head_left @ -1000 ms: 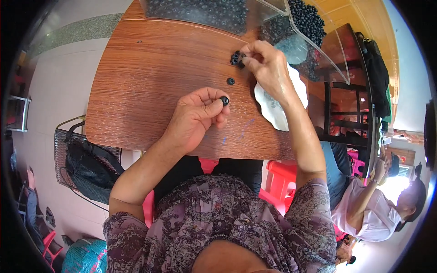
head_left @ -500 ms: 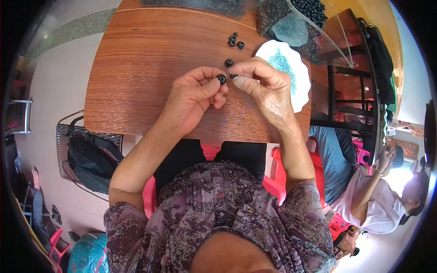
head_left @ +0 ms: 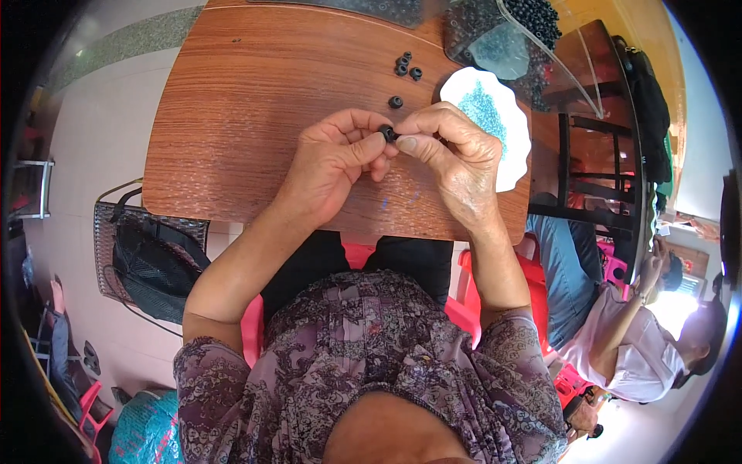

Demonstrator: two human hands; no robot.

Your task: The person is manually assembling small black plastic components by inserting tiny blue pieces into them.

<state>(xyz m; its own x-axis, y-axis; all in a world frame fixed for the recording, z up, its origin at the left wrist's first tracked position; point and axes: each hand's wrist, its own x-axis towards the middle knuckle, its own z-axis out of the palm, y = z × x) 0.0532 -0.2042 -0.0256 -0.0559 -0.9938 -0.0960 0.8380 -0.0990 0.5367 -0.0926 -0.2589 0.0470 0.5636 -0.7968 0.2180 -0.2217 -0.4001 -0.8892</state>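
Above the wooden table (head_left: 232,155), my left hand (head_left: 338,158) pinches a small black round part (head_left: 386,133) with a hole in it between thumb and fingertips. My right hand (head_left: 456,147) is closed too, its thumb and forefinger pinching a smaller black piece (head_left: 397,138) against that round part. Both fingertips meet there, so how far one piece sits in the other is hidden. One loose black part (head_left: 396,101) lies on the table just beyond my fingers. Several more black parts (head_left: 402,69) form a small cluster farther back.
A white scalloped plate (head_left: 516,158) holding small blue-green bits stands right of my right hand. Behind it, a clear plastic bin (head_left: 572,85) holds many black pieces. A dark tray (head_left: 340,9) lies at the far edge. A black bag (head_left: 158,263) rests left; another person (head_left: 634,332) sits at right.
My right hand has brought its small black piece leftward against the round part. The round part has turned and shifted slightly right with my left hand.
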